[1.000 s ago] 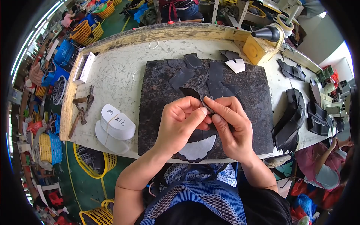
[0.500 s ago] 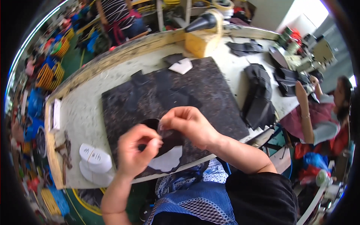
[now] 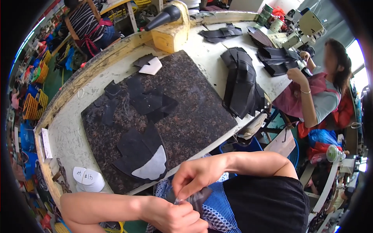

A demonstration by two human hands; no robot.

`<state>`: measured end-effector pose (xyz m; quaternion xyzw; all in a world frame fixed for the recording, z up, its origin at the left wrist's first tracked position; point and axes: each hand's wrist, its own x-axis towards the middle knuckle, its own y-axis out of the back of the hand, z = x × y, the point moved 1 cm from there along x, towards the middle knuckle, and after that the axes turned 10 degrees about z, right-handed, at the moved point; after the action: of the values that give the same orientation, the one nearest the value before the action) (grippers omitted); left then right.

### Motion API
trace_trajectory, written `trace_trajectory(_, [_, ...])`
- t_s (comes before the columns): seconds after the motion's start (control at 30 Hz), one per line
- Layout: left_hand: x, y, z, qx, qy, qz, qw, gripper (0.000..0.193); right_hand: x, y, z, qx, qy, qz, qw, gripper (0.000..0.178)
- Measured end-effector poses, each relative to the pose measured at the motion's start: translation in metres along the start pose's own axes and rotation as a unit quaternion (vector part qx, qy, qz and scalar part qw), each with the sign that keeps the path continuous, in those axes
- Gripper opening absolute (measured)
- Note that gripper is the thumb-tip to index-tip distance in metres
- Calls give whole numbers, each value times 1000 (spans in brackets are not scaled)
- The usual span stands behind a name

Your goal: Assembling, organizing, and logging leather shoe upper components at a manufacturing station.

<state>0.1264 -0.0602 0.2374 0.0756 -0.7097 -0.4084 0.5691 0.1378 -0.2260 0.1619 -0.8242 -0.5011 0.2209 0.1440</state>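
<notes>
— What are the hands on?
— A small dark grey piece of cut leather-like material (image 3: 194, 198), held low over the person's lap in front of the blue patterned apron (image 3: 217, 211), off the near edge of the desk (image 3: 66, 132). The right hand (image 3: 194, 176) comes down on it with fingertips pinching its upper edge; the left hand (image 3: 176, 217) is curled closed around it from below.

— And what lies closest on the desk?
— A dark speckled stone slab (image 3: 194, 112). At its near edge sits a stack of black shoe-upper pieces with a pale grey scalloped lining piece (image 3: 153, 167) on top. Further up the slab lie loose black cut pieces (image 3: 149, 103) and a white piece (image 3: 150, 66).

— Left of the slab?
— White oval pattern cards (image 3: 88, 178) with handwriting, near the desk's corner.

— To the right?
— A tall pile of black leather panels (image 3: 243, 87), just beside the slab. Beyond it, another person in a grey top (image 3: 322, 97) handles more black pieces. A yellow block holding a black cone (image 3: 167, 23) stands at the far edge.
</notes>
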Motion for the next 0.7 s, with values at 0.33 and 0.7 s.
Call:
trace_trajectory(0.33, [4, -24, 3, -34, 53, 24, 998, 20, -141, 60, 182, 258, -104, 427, 860, 13])
trace_trajectory(0.7, [-19, -15, -1, 27, 162, -17, 986, 13, -211, 79, 310, 153, -259, 654, 694, 19])
